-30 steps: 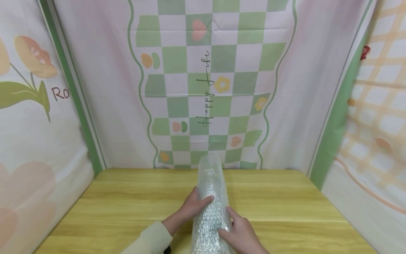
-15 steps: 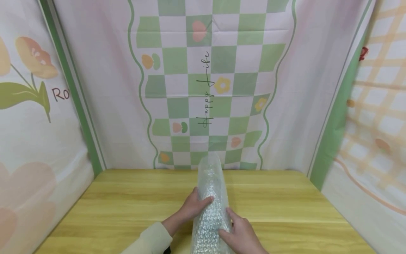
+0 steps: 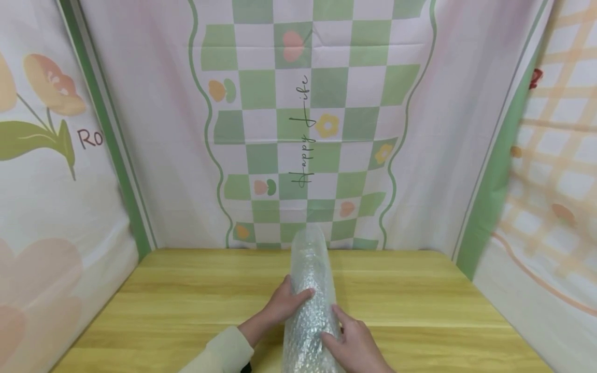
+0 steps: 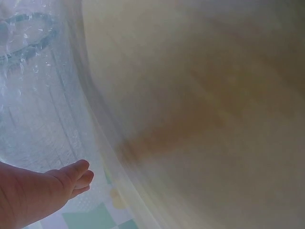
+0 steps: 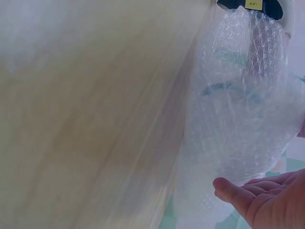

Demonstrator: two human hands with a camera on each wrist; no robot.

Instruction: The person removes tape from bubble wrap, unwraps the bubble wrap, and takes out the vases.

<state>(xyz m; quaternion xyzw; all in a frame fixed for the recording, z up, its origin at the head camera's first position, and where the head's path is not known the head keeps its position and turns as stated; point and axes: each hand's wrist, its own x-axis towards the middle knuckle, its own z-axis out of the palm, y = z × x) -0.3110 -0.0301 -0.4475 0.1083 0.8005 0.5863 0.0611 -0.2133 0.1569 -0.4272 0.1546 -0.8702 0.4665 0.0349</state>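
A long bundle of clear bubble wrap (image 3: 311,316) rises from the bottom edge of the head view, narrowing towards its far end. My left hand (image 3: 282,303) holds its left side, thumb laid over the front and the other fingers mostly hidden behind. Lower down on the right, my right hand (image 3: 356,342) grips the opposite side between thumb and fingers. In the right wrist view the bubble wrap (image 5: 233,119) looks translucent, with a teal curved line showing through it. A similar bluish loop shows in the bubble wrap (image 4: 28,95) in the left wrist view.
A wood-grain table (image 3: 420,300) lies under the hands. Behind it hangs a green-and-white checked cloth (image 3: 326,145), with printed cloths on the left (image 3: 46,207) and right (image 3: 555,181). A dark wrist strap with a yellow label (image 5: 252,5) appears atop the right wrist view.
Both hands stay in nearly the same place on the bubble wrap. The shine across its surface has shifted slightly.
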